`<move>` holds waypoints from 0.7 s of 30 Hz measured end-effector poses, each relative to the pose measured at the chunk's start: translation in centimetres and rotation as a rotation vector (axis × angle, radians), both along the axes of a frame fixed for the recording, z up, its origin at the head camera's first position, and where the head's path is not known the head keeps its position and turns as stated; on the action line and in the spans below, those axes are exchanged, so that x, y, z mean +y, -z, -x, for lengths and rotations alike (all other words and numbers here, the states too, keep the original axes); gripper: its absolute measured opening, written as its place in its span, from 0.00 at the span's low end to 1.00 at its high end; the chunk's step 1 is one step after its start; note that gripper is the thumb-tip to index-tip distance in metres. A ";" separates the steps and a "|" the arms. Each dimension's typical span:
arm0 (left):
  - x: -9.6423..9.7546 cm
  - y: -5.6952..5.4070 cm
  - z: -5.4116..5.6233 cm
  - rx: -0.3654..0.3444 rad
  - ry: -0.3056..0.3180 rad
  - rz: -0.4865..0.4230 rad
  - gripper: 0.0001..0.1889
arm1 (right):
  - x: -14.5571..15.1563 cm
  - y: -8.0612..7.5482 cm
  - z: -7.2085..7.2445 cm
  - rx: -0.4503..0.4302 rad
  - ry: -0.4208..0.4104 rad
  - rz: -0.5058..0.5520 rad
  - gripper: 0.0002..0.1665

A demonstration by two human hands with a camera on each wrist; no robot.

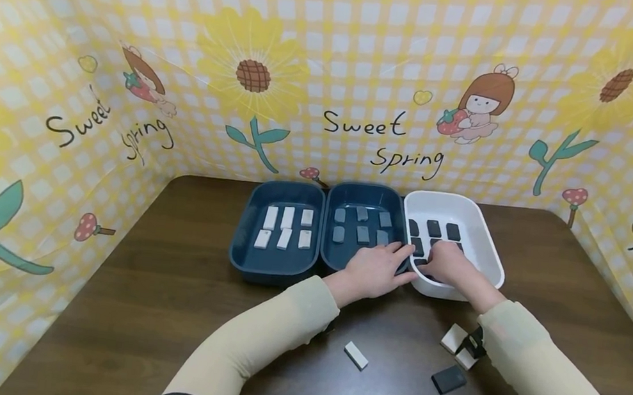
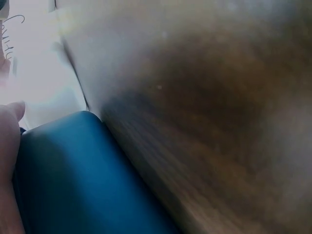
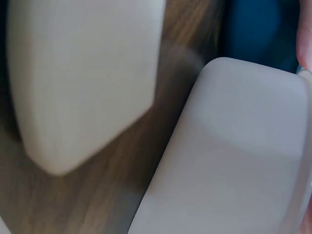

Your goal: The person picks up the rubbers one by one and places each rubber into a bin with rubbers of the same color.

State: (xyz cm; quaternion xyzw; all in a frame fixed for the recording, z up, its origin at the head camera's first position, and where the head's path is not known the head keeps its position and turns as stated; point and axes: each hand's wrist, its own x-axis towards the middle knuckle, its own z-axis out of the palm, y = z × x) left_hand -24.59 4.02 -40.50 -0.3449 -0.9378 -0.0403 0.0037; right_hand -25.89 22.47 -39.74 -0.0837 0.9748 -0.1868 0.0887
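Note:
In the head view, my right hand [image 1: 451, 264] reaches down into the white bin [image 1: 491, 267]. Its curled fingers pinch a black block [image 1: 420, 262] low in the bin's near left corner, and the fingertips are partly hidden. More black blocks [image 1: 433, 228] lie in rows beyond them. Spread fingers of my left hand [image 1: 373, 272] rest at the adjoining rims of the white bin and the middle navy bin [image 1: 333, 260]. Grey blocks [image 1: 363, 234] lie in that middle bin. The left wrist view catches only a navy bin wall [image 2: 87, 170] and part of a hand.
Another navy bin [image 1: 274, 270] on the left holds white blocks [image 1: 288, 216] in two rows. On the brown table [image 1: 165, 310] lie a white block [image 1: 356, 355], a dark block [image 1: 449, 380] and pale blocks [image 1: 454, 338] near the right sleeve. Patterned cloth [image 1: 330, 64] hangs behind.

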 end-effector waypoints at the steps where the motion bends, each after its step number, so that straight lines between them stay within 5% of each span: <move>1: 0.0 0.0 0.0 -0.003 0.000 -0.001 0.33 | 0.1 0.0 -0.1 -0.001 0.000 0.004 0.21; 12: 0.0 0.0 0.0 -0.019 -0.013 -0.003 0.33 | 2.1 -2.5 -1.5 0.013 0.026 0.074 0.15; 21: 0.0 0.1 0.1 -0.035 -0.001 -0.012 0.33 | 4.1 -5.1 -4.6 0.066 0.017 0.111 0.15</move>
